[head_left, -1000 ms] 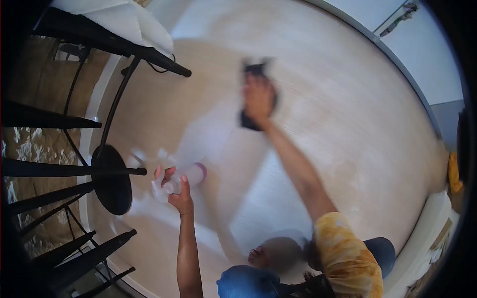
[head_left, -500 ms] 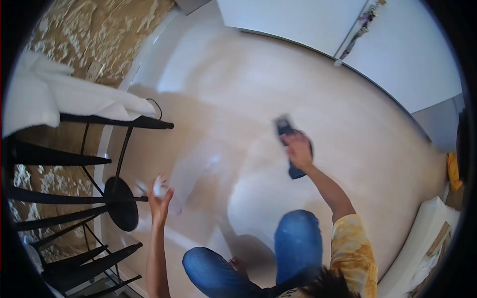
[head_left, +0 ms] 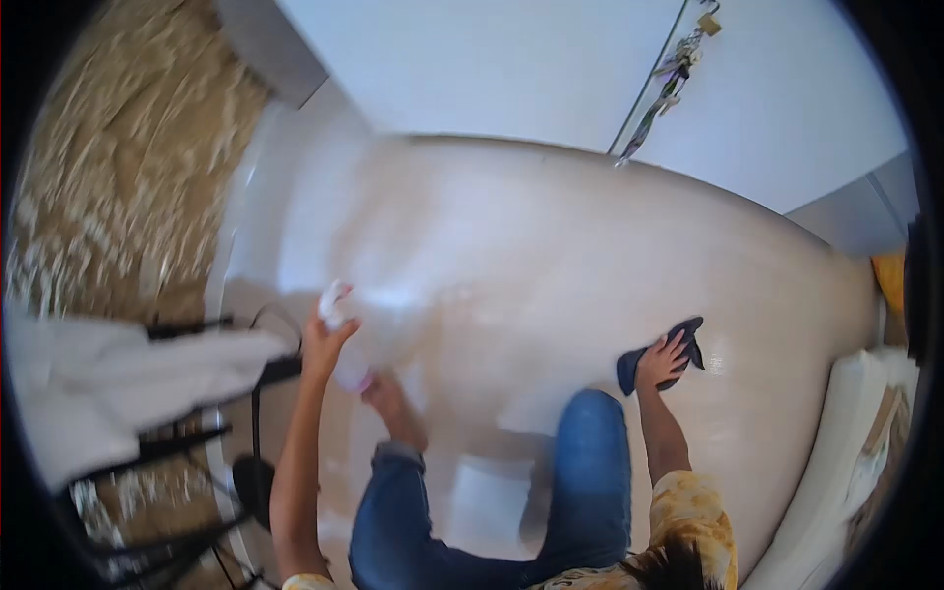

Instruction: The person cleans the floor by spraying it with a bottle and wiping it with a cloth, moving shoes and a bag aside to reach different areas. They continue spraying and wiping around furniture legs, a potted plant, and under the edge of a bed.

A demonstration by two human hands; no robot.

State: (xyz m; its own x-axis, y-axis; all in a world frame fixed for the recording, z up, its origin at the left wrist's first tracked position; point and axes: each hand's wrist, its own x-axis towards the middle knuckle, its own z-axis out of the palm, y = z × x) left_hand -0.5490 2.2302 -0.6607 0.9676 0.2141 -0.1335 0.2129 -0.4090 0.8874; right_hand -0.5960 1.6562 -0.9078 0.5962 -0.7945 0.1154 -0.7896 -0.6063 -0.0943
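Observation:
My left hand is wrapped round the white top of a spray bottle, whose clear body with a pink part hangs below the fingers, over the pale floor near my bare foot. My right hand lies with fingers spread on a dark cloth, pressing it flat on the floor to the right of my knee. The cloth sticks out on both sides of the hand.
White cabinet doors with a hanging ornament stand ahead. On the left are a black chair with a white towel and a textured wall. A white cushioned item is at the right.
My right hand and the dark cloth have moved right and nearer my body. My left hand, still holding the bottle, appears further forward. The camera view has shifted, and my foot now shows.

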